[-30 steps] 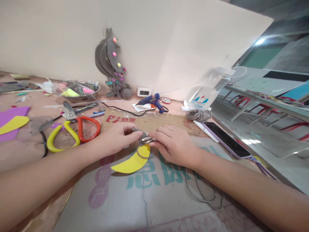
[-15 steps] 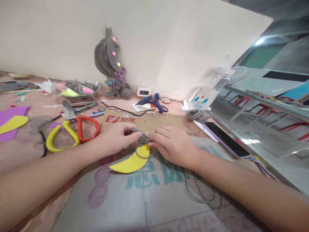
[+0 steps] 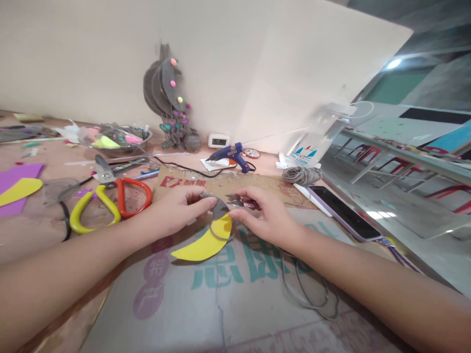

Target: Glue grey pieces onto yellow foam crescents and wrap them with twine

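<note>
A yellow foam crescent (image 3: 205, 241) lies on a flattened cardboard sheet (image 3: 239, 299), its upper tip wound with grey twine (image 3: 220, 211). My left hand (image 3: 176, 208) pinches that grey tip between thumb and fingers. My right hand (image 3: 263, 215) is closed around a small metal tool (image 3: 239, 200) with reddish handles, just right of the tip; its thumb touches the crescent's edge. A loose strand of twine (image 3: 309, 291) trails on the cardboard under my right forearm.
Big scissors with yellow and red handles (image 3: 110, 198) lie to the left. A blue glue gun (image 3: 231, 154), a twine ball (image 3: 302, 174), a phone (image 3: 342, 211), a bowl of scraps (image 3: 114, 137) and a cardboard moon ornament (image 3: 169, 95) stand further back by the wall.
My right hand has lifted off the crescent's tip and drawn slightly right and up with the small tool. The crescent's grey-wound tip now shows; the left hand stays pinched on it.
</note>
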The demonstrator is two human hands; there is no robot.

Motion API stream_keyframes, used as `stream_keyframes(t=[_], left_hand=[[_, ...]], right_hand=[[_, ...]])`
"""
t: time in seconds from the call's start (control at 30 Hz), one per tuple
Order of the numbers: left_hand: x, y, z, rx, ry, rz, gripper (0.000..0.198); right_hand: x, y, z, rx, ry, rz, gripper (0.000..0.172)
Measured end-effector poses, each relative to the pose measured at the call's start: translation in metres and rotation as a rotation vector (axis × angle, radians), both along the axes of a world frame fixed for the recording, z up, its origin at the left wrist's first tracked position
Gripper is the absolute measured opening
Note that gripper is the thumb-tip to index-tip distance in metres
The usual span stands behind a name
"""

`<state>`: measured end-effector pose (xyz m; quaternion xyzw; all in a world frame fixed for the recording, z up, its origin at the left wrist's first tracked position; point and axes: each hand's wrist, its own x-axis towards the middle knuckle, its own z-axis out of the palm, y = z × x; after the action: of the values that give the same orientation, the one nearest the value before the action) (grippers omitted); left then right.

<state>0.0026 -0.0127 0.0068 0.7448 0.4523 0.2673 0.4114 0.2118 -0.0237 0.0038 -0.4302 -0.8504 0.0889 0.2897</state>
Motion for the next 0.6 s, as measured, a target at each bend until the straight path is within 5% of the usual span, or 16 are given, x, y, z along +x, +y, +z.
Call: stream_keyframes(t=[0.23, 0.6], left_hand=[[-0.0015, 0.0048, -0.0033, 0.053, -0.082, -0.013, 0.035], [0.0018, 0.0019, -0.0053, -0.055, -0.113, 0.026, 0.026]], right_hand=[[-0.0065, 0.0065, 0.0009, -0.489, 0.243, -0.051, 0.025], [-0.0067, 0.0044, 0.0022, -0.520, 0.358, -0.063, 0.029]])
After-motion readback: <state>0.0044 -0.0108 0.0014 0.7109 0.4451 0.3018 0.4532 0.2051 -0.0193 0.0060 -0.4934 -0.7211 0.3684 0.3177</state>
